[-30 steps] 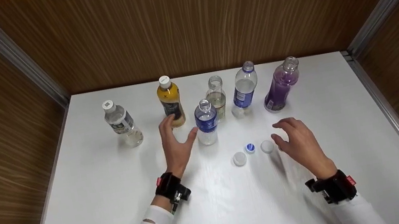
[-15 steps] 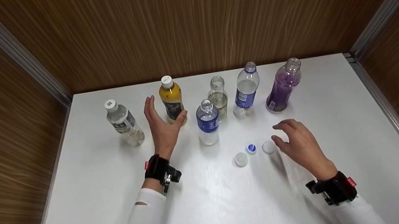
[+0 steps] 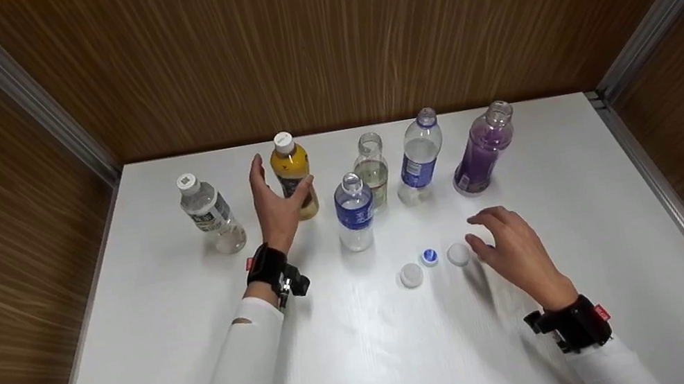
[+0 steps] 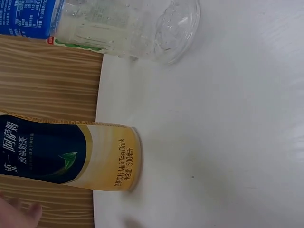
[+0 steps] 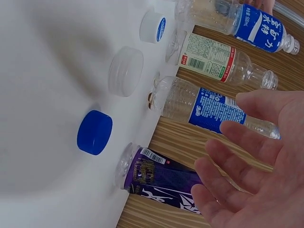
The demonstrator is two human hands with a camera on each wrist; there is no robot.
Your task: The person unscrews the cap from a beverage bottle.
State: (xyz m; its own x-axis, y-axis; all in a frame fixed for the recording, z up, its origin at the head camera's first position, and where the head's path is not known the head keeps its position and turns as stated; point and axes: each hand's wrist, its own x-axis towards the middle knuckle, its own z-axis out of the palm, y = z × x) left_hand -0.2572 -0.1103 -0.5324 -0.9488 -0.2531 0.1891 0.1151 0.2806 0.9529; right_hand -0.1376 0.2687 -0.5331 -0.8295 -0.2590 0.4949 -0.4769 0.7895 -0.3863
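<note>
i have the left hand [image 3: 278, 215] spread beside the milk tea bottle [image 3: 290, 163], grip released; the bottle stands near the table [image 3: 346, 374]'s back edge. my right hand [image 3: 518, 254], loosely bent, unclenched, hovers near the blue cap [image 5: 95, 132].

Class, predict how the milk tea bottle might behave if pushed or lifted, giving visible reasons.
The milk tea bottle would probably tip if pushed near the top, being tall and narrow. Its smooth, rounded sides might slip slightly. With its white cap on, it likely wouldn't spill.
</note>
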